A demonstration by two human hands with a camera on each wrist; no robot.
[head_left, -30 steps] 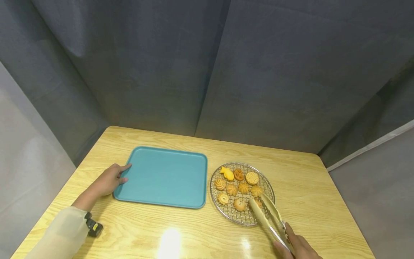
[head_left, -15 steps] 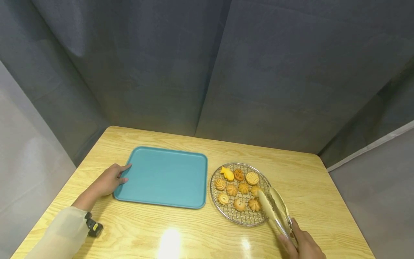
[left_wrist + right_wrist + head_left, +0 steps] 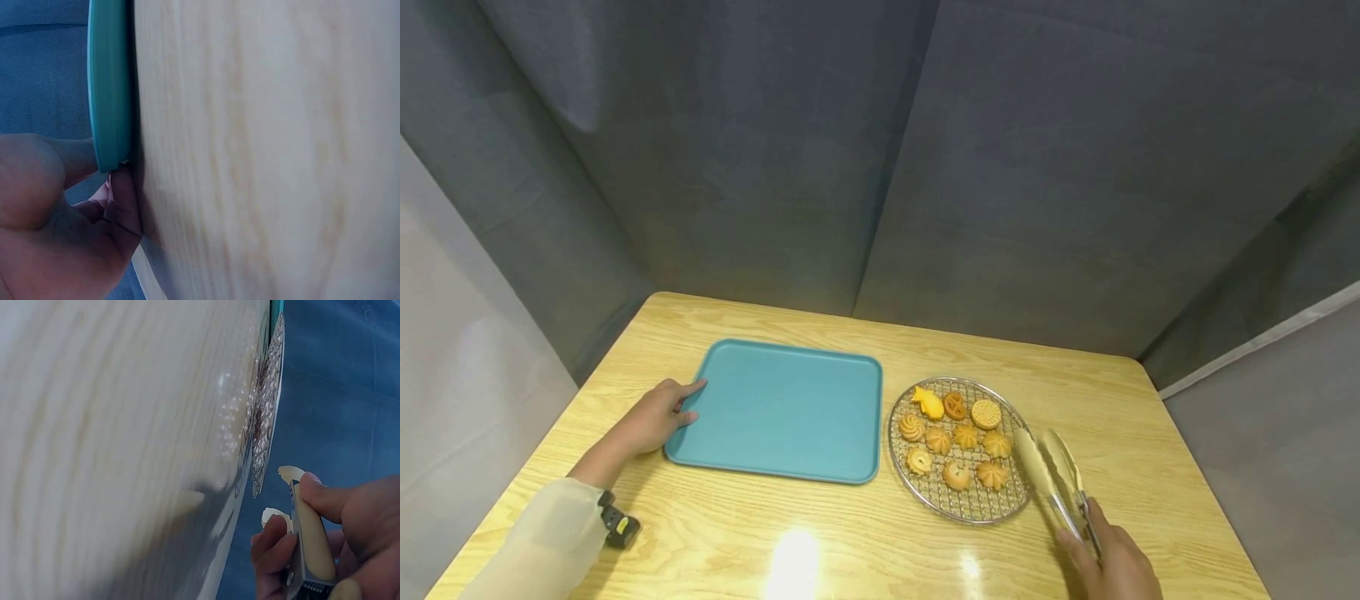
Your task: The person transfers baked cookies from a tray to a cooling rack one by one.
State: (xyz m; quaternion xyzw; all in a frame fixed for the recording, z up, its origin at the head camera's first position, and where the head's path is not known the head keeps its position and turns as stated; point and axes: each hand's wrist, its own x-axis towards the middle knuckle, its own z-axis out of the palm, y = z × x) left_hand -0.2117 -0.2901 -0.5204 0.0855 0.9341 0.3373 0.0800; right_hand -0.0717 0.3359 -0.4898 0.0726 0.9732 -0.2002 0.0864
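My left hand holds the left edge of a blue-green rectangular tray that lies flat. In the left wrist view, the thumb and fingers sit on either side of the tray's rim. At the front right, my right hand grips a pair of metal tongs with pale tips. Those tips stand apart, with nothing between them, beside a round wire rack. Several cookies lie on the rack, among them a yellow fish-shaped one, a pretzel and a dotted round one.
All of this is on a light wooden table, its back edge close to a dark grey curtain. Pale panels flank both sides. The rack stands just right of the tray, with a narrow gap between them.
My right hand has drawn the tongs rightward, off the cookies at the rack's right side to beyond its rim. The cookies stay on the rack. My left hand and the tray have not moved.
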